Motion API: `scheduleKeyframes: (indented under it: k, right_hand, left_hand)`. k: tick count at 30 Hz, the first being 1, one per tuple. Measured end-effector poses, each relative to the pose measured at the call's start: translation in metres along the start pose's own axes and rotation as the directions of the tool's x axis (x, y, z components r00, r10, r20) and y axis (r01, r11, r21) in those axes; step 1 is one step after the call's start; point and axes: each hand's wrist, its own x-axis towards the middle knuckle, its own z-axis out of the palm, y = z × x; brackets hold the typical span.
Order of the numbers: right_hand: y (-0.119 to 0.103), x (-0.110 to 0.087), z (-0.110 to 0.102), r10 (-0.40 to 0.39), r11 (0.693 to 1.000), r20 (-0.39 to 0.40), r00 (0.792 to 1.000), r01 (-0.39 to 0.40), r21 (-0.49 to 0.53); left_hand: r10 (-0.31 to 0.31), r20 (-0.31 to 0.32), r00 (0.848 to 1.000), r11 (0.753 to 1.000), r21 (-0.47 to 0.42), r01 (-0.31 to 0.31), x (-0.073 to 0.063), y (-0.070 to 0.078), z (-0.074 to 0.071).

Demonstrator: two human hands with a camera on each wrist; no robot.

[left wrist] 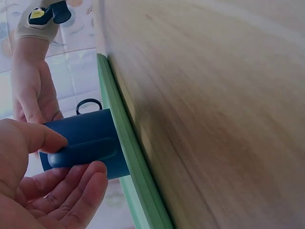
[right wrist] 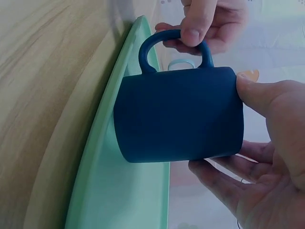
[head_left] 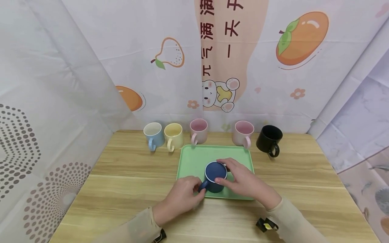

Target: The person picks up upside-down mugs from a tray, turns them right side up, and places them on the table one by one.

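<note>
A navy blue mug (head_left: pixel 216 172) stands on the front part of a green tray (head_left: pixel 194 156), its round top face edged by a pale ring. My left hand (head_left: pixel 183 195) pinches the mug's handle (left wrist: pixel 85 151) between thumb and fingers, at the front left. From the other side my right hand (head_left: pixel 241 179) grips the mug near its top. In the right wrist view, the right thumb (right wrist: pixel 250 95) presses one side of the mug (right wrist: pixel 176 119) and the fingers support the opposite side. The mug's lower end meets the tray in that view.
Behind the tray, light blue (head_left: pixel 154 136), yellow (head_left: pixel 174 136) and pink (head_left: pixel 199 131) mugs stand at the left and middle. A second pink mug (head_left: pixel 242 132) and a black mug (head_left: pixel 268 139) stand to the right. A printed curtain (head_left: pixel 179 91) hangs behind the wooden table (head_left: pixel 130 175).
</note>
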Motion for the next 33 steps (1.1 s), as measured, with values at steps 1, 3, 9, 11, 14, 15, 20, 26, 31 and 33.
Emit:
scheduleKeyframes:
  k: [1, 3, 9, 11, 14, 15, 20, 26, 31, 33]
  right_hand:
    - [0.0, 0.0, 0.0, 0.004, 1.0, -0.004, 1.0, -0.004, -0.005]
    - [0.0, 0.0, 0.001, 0.007, 1.0, -0.013, 1.0, -0.007, -0.013]
    - [-0.003, 0.0, 0.003, 0.021, 0.999, -0.045, 0.999, -0.022, -0.036]
    - [-0.004, -0.001, 0.004, 0.024, 0.999, -0.059, 0.998, -0.027, -0.045]
    - [-0.005, -0.001, 0.005, 0.032, 0.998, -0.08, 0.996, -0.037, -0.06]
    - [-0.005, -0.001, 0.006, 0.033, 0.997, -0.088, 0.996, -0.039, -0.064]
    - [-0.005, 0.0, 0.008, 0.028, 0.995, -0.131, 0.991, -0.04, -0.091]
    - [-0.007, 0.003, 0.008, 0.058, 0.997, -0.188, 0.981, -0.067, -0.04]
    - [-0.015, 0.002, 0.007, 0.08, 0.996, -0.267, 0.96, -0.07, 0.048]
    - [-0.019, 0.002, 0.004, 0.061, 0.996, -0.318, 0.946, -0.038, 0.077]
  left_hand:
    - [0.003, -0.008, 1.0, 1.0, 0.014, -0.003, 0.001, 0.0, 0.0]
    - [-0.002, -0.012, 1.0, 1.0, 0.03, 0.003, 0.003, 0.001, 0.001]
    - [-0.019, 0.015, 1.0, 0.998, 0.055, 0.018, 0.008, 0.004, -0.003]
    - [-0.002, 0.013, 1.0, 0.997, 0.082, 0.001, 0.01, 0.005, -0.004]
    - [0.032, -0.001, 0.999, 0.991, 0.127, -0.031, 0.011, 0.006, -0.004]
    - [0.043, -0.008, 0.999, 0.989, 0.144, -0.041, 0.011, 0.006, -0.004]
    - [0.091, -0.041, 0.995, 0.971, 0.227, -0.079, 0.012, 0.007, -0.004]
    - [0.244, -0.098, 0.965, 0.869, 0.463, -0.173, 0.019, 0.004, -0.009]
    - [0.374, -0.132, 0.918, 0.767, 0.6, -0.227, 0.03, 0.0, -0.022]
    - [0.412, -0.163, 0.896, 0.756, 0.611, -0.237, 0.036, -0.003, -0.028]
